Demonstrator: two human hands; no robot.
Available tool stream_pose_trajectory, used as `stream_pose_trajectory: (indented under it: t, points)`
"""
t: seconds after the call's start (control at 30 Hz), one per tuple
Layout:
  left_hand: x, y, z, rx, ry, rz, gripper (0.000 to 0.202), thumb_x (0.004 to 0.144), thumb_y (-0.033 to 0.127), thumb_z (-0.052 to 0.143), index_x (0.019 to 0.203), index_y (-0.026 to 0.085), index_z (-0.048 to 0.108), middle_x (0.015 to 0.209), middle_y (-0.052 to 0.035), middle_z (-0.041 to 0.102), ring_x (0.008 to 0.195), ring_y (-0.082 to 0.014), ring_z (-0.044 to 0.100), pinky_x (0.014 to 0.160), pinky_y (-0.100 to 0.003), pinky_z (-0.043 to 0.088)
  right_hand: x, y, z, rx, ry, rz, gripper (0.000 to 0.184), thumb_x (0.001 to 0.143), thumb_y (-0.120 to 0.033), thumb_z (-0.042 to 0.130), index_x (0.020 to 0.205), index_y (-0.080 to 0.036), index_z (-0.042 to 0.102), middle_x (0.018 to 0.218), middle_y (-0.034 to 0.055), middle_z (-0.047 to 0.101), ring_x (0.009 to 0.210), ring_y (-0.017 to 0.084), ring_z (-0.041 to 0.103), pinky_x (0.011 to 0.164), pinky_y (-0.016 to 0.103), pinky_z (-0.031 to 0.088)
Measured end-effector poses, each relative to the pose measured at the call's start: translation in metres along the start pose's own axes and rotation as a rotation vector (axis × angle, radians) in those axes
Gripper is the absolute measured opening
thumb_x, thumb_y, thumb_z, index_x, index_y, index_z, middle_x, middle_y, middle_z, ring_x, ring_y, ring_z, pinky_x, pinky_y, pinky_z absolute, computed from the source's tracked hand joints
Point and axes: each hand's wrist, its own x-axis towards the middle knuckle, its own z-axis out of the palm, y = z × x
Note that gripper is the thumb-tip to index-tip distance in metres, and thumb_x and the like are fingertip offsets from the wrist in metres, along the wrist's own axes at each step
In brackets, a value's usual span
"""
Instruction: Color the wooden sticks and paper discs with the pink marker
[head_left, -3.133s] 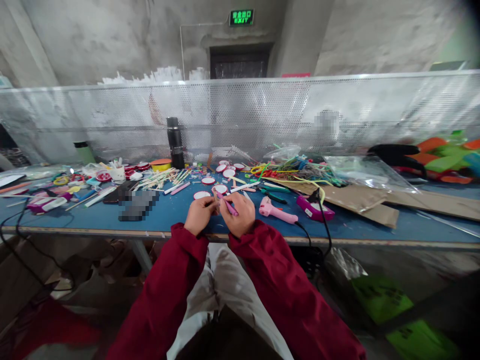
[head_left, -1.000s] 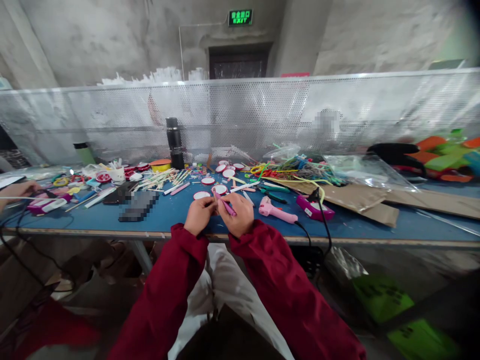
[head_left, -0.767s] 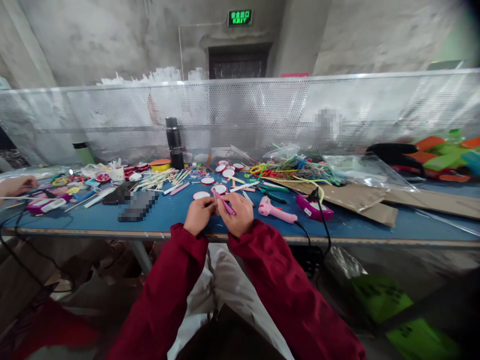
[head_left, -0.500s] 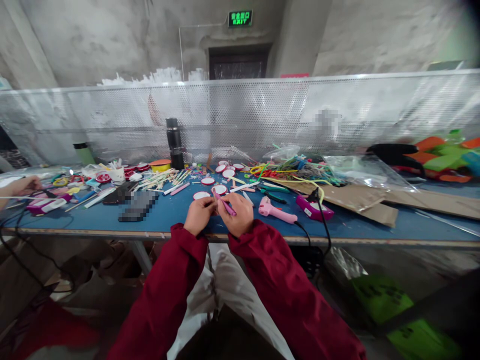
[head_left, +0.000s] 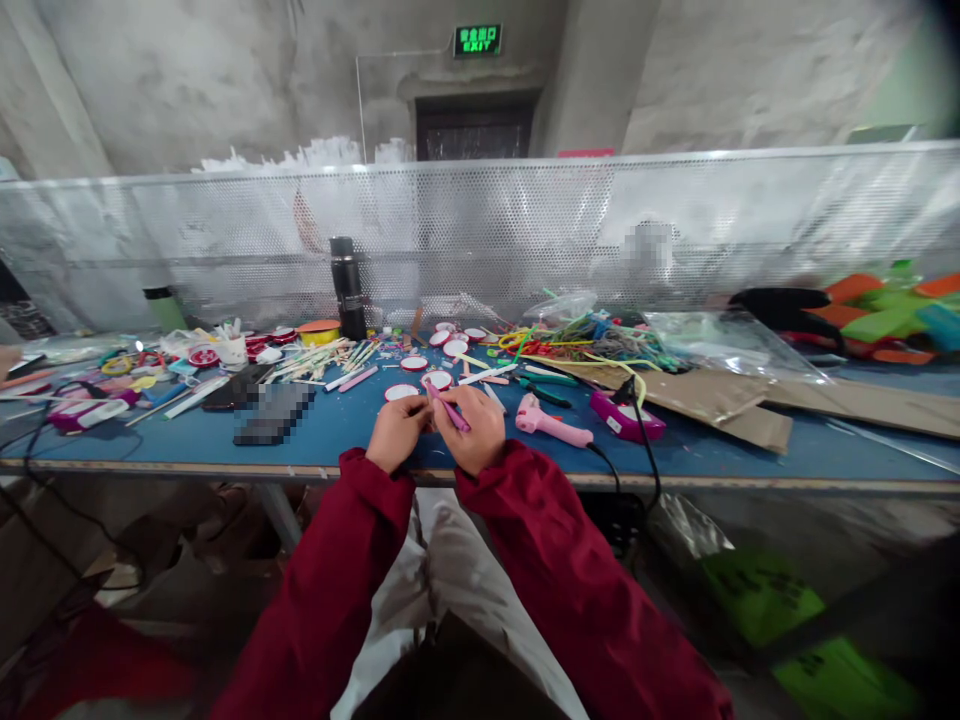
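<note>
My right hand (head_left: pixel 477 432) is closed around a slim purple pen-like tool (head_left: pixel 453 412), its tip pointing up and to the left. Close beside it, my left hand (head_left: pixel 396 432) is pinched shut at the table's front edge, fingertips meeting those of the right. Whatever lies between the left fingers is too small and hidden to make out. Just beyond the hands are round white discs with red rims, one nearest the left hand (head_left: pixel 403 393) and another behind the tool (head_left: pixel 440 380). A pink glue gun (head_left: pixel 551 422) lies to the right of my right hand.
Right of the glue gun sits a purple box (head_left: pixel 628 415) with a black cable. Pliers with dark green handles (head_left: pixel 546 392) lie behind it. A black phone (head_left: pixel 274 413) is at left, a black bottle (head_left: pixel 348 290) behind. Tangled colored strips (head_left: pixel 600 340) and cardboard (head_left: pixel 697 395) cover the right.
My hands keep nearly the same pose around the purple tool. At the far left, another person's hand has drawn back toward the picture's edge. The view has shifted slightly.
</note>
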Motion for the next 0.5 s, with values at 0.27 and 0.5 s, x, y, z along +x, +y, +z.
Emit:
stream_pose_trajectory:
  t: [0.27, 0.5]
  points:
    - [0.0009, -0.0037, -0.0001, 0.043, 0.005, 0.008, 0.022, 0.081, 0.034, 0.061, 0.070, 0.017, 0.070, 0.063, -0.0014, 0.064, 0.063, -0.0148, 0.055, 0.062, -0.025, 0.044, 0.0014, -0.0011, -0.0017, 0.007, 0.032, -0.002, 0.008, 0.094, -0.026, 0.057, 0.086, -0.024, 0.060, 0.079, 0.0039, 0.069, 0.076, 0.019, 0.065, 0.072, 0.031, 0.050]
    - [0.0018, -0.0070, -0.0006, 0.054, -0.020, -0.002, 0.026, 0.084, 0.037, 0.059, 0.071, 0.016, 0.068, 0.067, -0.0012, 0.064, 0.063, -0.0137, 0.055, 0.063, -0.024, 0.044, 0.0026, -0.0025, -0.0030, 0.003, 0.053, 0.001, 0.011, 0.094, -0.026, 0.057, 0.084, -0.023, 0.059, 0.076, 0.0039, 0.068, 0.074, 0.019, 0.064, 0.070, 0.030, 0.049]
